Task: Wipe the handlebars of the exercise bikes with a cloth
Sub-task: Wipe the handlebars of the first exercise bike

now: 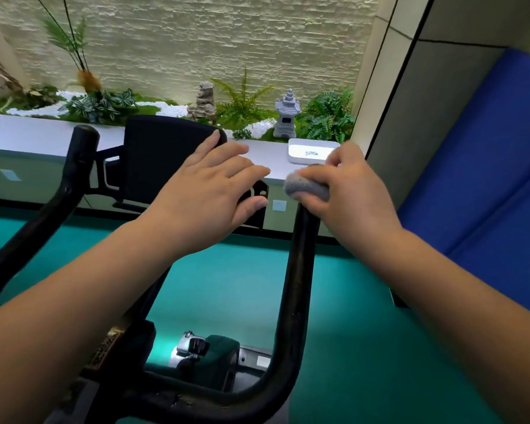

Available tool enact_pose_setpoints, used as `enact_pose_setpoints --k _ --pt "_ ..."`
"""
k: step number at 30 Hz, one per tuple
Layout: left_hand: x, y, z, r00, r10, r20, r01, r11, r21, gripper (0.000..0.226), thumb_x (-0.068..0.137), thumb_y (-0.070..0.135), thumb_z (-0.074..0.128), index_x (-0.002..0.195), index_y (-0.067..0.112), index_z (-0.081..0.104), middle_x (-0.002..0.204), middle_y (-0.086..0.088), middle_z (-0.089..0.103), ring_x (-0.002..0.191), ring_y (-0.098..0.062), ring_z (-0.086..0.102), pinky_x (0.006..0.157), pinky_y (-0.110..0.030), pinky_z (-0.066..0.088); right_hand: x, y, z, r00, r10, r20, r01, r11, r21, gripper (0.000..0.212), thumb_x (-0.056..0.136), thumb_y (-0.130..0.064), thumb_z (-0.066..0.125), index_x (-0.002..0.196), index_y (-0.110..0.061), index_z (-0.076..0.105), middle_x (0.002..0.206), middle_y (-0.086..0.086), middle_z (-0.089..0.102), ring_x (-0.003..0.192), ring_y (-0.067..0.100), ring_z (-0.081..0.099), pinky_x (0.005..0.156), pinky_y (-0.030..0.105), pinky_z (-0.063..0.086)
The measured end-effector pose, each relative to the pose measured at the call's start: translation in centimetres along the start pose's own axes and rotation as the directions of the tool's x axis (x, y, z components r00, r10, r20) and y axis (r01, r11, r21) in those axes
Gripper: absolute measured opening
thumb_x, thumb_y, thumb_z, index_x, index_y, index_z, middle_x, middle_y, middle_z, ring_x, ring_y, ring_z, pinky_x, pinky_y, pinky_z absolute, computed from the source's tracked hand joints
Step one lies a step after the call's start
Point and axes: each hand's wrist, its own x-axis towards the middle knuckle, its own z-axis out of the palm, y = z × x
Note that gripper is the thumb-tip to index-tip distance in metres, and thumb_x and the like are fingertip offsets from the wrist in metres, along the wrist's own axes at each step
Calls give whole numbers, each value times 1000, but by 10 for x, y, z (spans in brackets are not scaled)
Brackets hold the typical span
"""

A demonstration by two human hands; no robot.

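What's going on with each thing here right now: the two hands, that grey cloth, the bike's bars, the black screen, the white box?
Right hand: grips the cloth on the right bar's tip.
Left hand: open, fingers straight, holding nothing.
Grey cloth: bunched over the bar's tip.
Right handlebar: upright, tip covered.
Left handlebar: bare, untouched.
Black console: dark.
White box: on the ledge, lying flat.

Right hand [349,191] closed round cloth [306,187] atop right handlebar [297,270] end — left hand [208,191] held just left of it, before console [156,157]. Ledge [37,133] behind; tray [312,150] set on it, lantern [286,114] behind tray.
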Motion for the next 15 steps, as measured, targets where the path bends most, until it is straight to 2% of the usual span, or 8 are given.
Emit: enact_pose_setpoints --k 3,7,13,15 --pt "-1 3 1 1000 -16 -14 15 999 -29 54 96 49 29 129 14 55 120 -6 62 128 -27 43 115 -39 8 21 -7 -6 998 25 63 -16 990 -143 35 85 -45 64 114 -25 68 98 0 34 83 17 40 65 29 33" --pt "-1 6 1 999 -29 -23 28 998 -60 56 95 48 30 130 13 54 121 -7 61 128 -26 44 115 -37 6 -5 -12 -4 990 -53 134 68 992 -105 29 86 -45 62 109 -30 70 94 0 35 79 17 42 62 27 31" --pt "-1 5 2 999 -34 -23 32 996 -86 55 95 48 31 128 13 56 119 -8 62 124 -27 46 115 -38 7 28 -11 -5 998 17 60 -4 977 -211 36 86 -48 60 107 -21 72 96 1 32 82 18 38 62 28 31" --pt "-1 6 2 999 -35 -25 33 995 -91 55 95 48 31 128 13 56 118 -8 61 124 -27 46 114 -38 7 26 -15 -5 996 34 78 -15 973 -232 36 87 -48 59 105 -20 72 97 2 32 82 19 37 62 29 32"
